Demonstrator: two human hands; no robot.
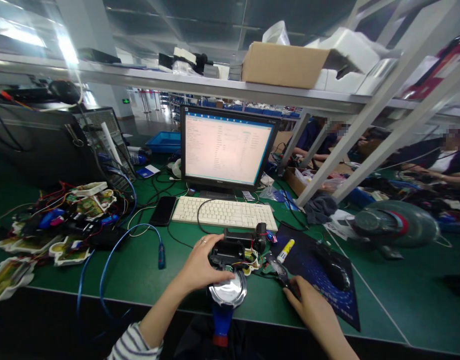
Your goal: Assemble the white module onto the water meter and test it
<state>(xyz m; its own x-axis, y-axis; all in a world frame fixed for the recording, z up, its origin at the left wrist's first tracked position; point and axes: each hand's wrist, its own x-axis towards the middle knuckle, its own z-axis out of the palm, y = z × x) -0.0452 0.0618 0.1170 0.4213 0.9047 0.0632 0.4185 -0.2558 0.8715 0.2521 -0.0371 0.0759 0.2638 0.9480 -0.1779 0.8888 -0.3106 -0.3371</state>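
At the front edge of the bench, my left hand [203, 265] is closed round an opened black device housing [226, 254] with a round silver, shiny part [230, 289] at its near end. The thumb lies on the top of that part. Below it is a blue piece with a red end [221, 325]. Wires and a small circuit board [252, 262] show at the housing's right. My right hand [314, 305] has its fingers closed on a slim dark part with a clear panel [278, 267], whose exact kind I cannot make out.
A white keyboard [224, 212] and a monitor [227, 147] stand behind the hands. Left are a phone [163, 210], a blue cable [113, 250] and heaped circuit boards [64, 220]. Right lie a yellow marker [286, 251] and a mouse [332, 267] on its mat. Other people sit beyond.
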